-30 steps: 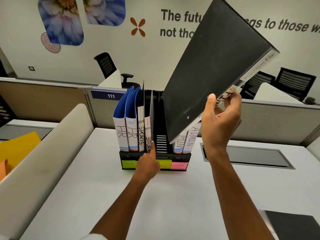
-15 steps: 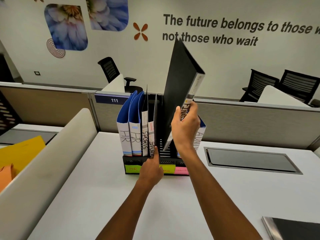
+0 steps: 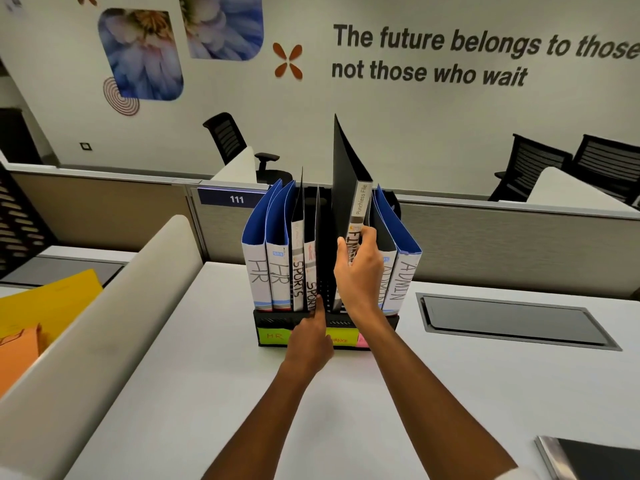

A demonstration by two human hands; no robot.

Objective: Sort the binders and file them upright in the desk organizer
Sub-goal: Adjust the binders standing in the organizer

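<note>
A single head-worn wide-angle view looks forward and down from above the white bench (image 3: pixel 214 393), close enough that both forearms reach in from the bottom edge. It faces the black slotted desk organizer (image 3: pixel 277 320) at centre, with grey partition panels (image 3: pixel 502 244) and a lettered wall (image 3: pixel 433 109) beyond.

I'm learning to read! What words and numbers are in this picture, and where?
"The future belongs to those / not those who wait": wall
"111": divider sign
"HR": two blue binders
"SPORTS": black binder
"ADMIN": right binders
"Punchless File": held binder
"HR": green note
Other notes: unreadable.
</note>
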